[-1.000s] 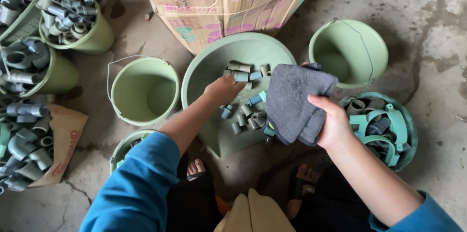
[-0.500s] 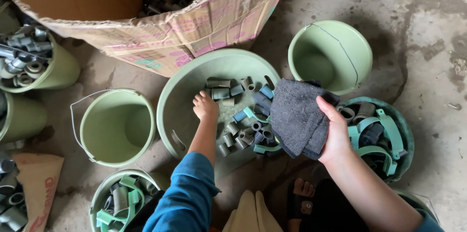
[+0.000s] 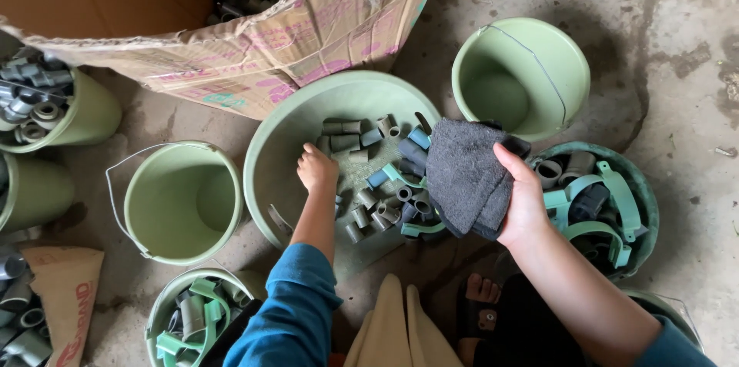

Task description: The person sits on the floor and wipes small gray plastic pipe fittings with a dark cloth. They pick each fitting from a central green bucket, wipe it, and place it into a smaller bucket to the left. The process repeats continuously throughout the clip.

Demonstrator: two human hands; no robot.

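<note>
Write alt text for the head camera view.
Seen from above, a person's left hand reaches into a wide green basin of small grey pipe fittings, while the right hand holds a dark grey cloth. Green buckets and a cardboard box surround them.

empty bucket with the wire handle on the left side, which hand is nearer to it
Left. The left hand is in the wide basin right beside that bucket. The right hand, holding a grey cloth, is across the basin, farther away.
</note>
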